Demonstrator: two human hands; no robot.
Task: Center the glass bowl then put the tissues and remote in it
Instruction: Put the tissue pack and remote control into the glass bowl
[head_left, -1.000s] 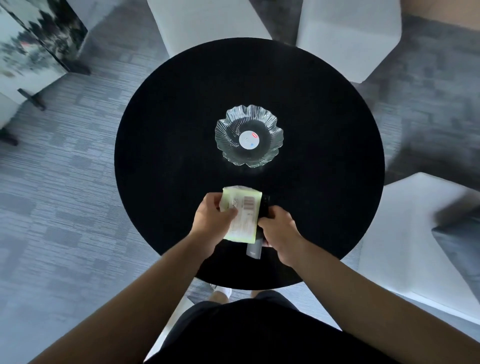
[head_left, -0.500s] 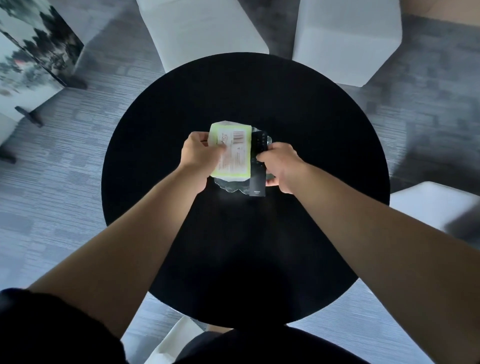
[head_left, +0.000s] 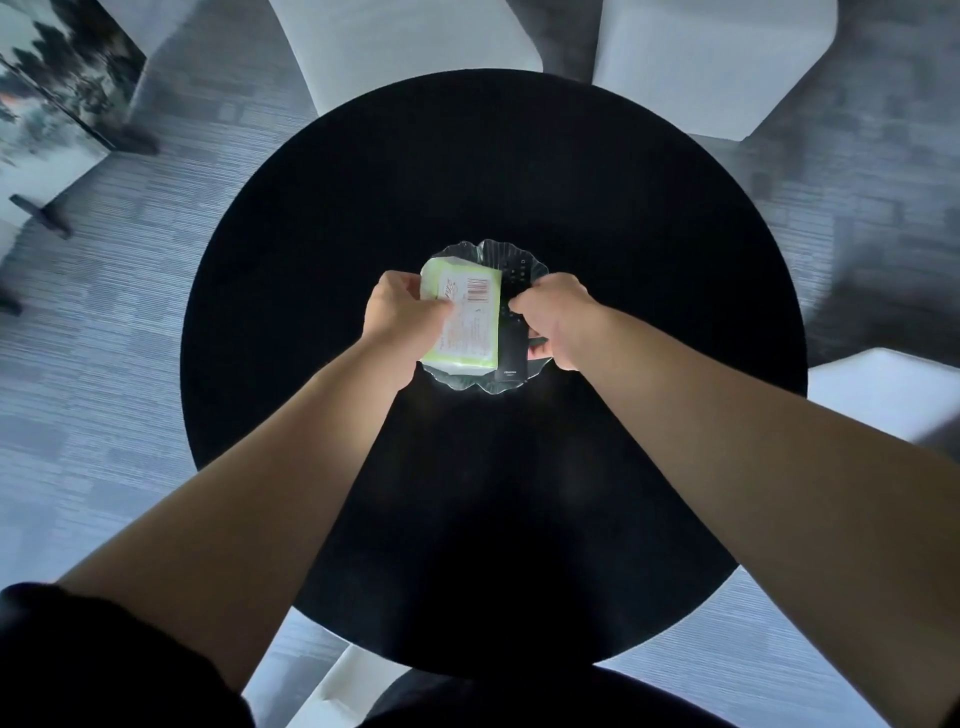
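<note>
A clear scalloped glass bowl (head_left: 470, 383) sits near the middle of the round black table (head_left: 311, 234). A green and white tissue pack (head_left: 465, 322) lies over the bowl's left half, and my left hand (head_left: 402, 317) grips its left edge. Beside it on the right, a black remote (head_left: 511, 332) lies lengthwise across the bowl, its near end past the rim. My right hand (head_left: 553, 319) holds the remote's right side with pinched fingers. Most of the bowl's inside is hidden under both items.
White cube stools stand around the table: two at the far side (head_left: 400, 47) (head_left: 711, 62), one at the right (head_left: 883, 389), one at the near edge (head_left: 332, 691). A painted screen (head_left: 57, 88) stands far left on the grey carpet.
Both hands carried the tissue pack and remote from the table's near edge forward to the bowl and lowered them onto it. The view has tilted and moved closer.
</note>
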